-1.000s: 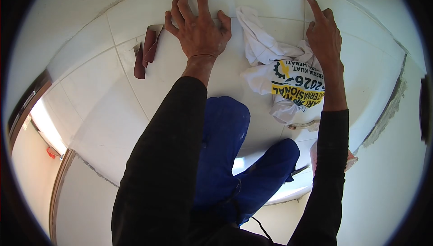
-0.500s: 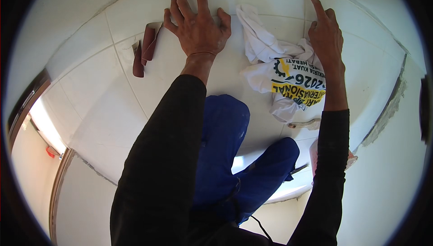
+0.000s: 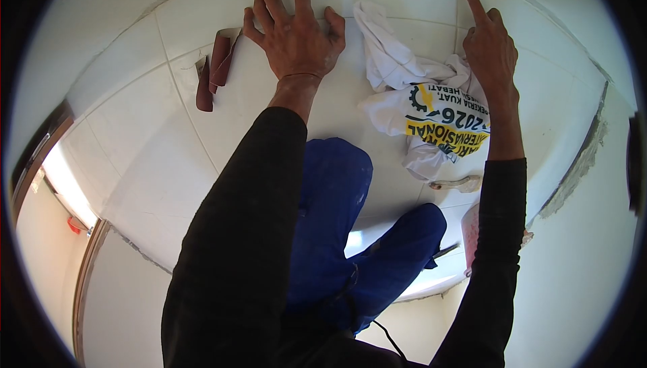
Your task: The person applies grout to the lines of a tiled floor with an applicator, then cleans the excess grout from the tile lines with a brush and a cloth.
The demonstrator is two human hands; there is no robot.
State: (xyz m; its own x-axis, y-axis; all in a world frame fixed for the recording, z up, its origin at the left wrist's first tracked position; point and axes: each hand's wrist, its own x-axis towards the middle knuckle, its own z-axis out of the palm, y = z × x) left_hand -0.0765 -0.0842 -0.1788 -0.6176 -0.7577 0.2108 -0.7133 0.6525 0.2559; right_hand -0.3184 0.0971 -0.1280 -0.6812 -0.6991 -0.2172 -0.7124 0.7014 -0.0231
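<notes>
My left hand (image 3: 300, 44) rests on the white tiled floor (image 3: 202, 139), palm down with the fingers spread and nothing in it. Just left of it lie curled pieces of reddish-brown sandpaper (image 3: 220, 61). My right hand (image 3: 490, 51) stretches its index finger to the tile joint near the far wall, while its other fingers are partly curled. No held object shows in it. Below and left of that hand lies a crumpled white printed T-shirt (image 3: 391, 65), partly hidden by my right forearm.
A brush-like tool with a pale handle (image 3: 458, 184) lies below the shirt. Behind my right sleeve is a pinkish container (image 3: 470, 233), partly hidden. Walls with rough mortar edges (image 3: 579, 159) border the floor, and a wooden door frame (image 3: 91, 287) stands at left.
My right fingertip has shifted very slightly along the joint, and the right forearm has moved a little to the right. The left hand stays planted; the whole view has tilted slightly.
</notes>
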